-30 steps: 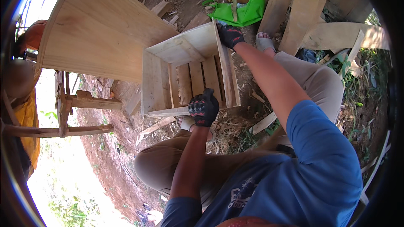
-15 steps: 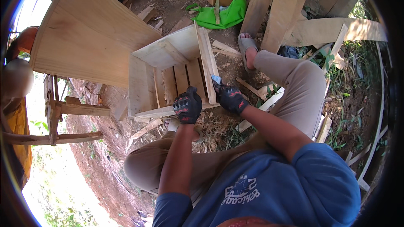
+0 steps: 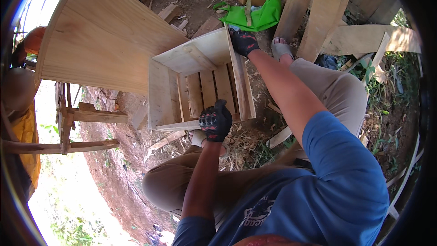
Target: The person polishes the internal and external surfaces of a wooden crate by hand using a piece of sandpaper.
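Note:
A pale wooden crate (image 3: 164,93) with a slatted bottom sits tilted on the ground before me, its inside facing up. My left hand (image 3: 215,121), in a black glove with red marks, is closed over the crate's near edge. At the far end of its right side board, my right hand (image 3: 245,42), gloved alike, lies against the top edge with its fingers bent. A small light-blue piece (image 3: 234,28) shows at those fingertips; the hand hides most of it, and its kind is not clear.
A broad wooden panel (image 3: 98,36) stands left of the crate. Beyond it lies a bright green bag (image 3: 255,16) with a wood strip on it. Planks (image 3: 298,9) lean at the back right. A wooden trestle (image 3: 98,116) and a person's orange clothing (image 3: 34,40) are at left.
My right hand has slid away from me along the crate's right side board, from the near corner to the far end. My left hand stays on the near edge. The view has shifted slightly.

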The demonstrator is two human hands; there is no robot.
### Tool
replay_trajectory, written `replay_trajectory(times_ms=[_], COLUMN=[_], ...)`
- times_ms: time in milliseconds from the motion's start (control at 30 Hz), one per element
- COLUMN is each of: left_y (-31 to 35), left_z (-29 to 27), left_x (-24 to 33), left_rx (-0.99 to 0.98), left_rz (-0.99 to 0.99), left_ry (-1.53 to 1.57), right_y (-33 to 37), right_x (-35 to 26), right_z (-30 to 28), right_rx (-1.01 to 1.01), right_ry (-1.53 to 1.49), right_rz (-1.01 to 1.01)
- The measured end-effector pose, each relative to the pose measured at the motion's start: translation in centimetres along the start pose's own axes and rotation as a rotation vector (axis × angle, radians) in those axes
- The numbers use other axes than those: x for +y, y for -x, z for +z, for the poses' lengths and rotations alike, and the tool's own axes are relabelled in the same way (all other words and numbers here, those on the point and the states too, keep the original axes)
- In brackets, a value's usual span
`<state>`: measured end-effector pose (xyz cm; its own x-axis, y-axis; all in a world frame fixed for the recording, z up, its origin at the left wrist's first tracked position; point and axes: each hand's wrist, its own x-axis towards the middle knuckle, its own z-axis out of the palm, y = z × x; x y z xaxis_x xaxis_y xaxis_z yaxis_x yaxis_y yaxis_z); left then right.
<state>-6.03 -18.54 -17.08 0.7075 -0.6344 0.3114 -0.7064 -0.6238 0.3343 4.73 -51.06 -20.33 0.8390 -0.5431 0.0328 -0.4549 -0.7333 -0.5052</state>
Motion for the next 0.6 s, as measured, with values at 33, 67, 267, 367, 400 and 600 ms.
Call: replay_trajectory(times_ms=[33,67,267,367,400,600], left_y=[0.2,0.4,0.6,0.2,0.1,0.5], left_z=[0.0,0.4,0.0,0.6,0.8,0.2], left_x=[-0.3,-0.7,-0.9,-1.0,-0.9,-0.6], left_rx=[0.019,0.038,-0.041,-0.006,0.01,-0.01], left_rz=[0.009,0.021,-0.041,-0.015,0.003,-0.043], left_ry=[-0.004,-0.007,-0.044,-0.015,0.0,-0.041], right_y=[0.5,1.3,12.4,20.8,22.8,25.4], right_x=[-0.2,-0.5,-0.3,0.5,0.4,-0.9], right_z=[0.3,0.7,2.6,2.1,1.9,1.9], right_rx=[0.009,0.019,-0.084,-0.103,-0.096,-0.042], right_ry=[0.04,0.081,0.046,0.069,0.05,0.053], right_rz=[-0.026,-0.048,-0.137,-0.245,-0.246,-0.236])
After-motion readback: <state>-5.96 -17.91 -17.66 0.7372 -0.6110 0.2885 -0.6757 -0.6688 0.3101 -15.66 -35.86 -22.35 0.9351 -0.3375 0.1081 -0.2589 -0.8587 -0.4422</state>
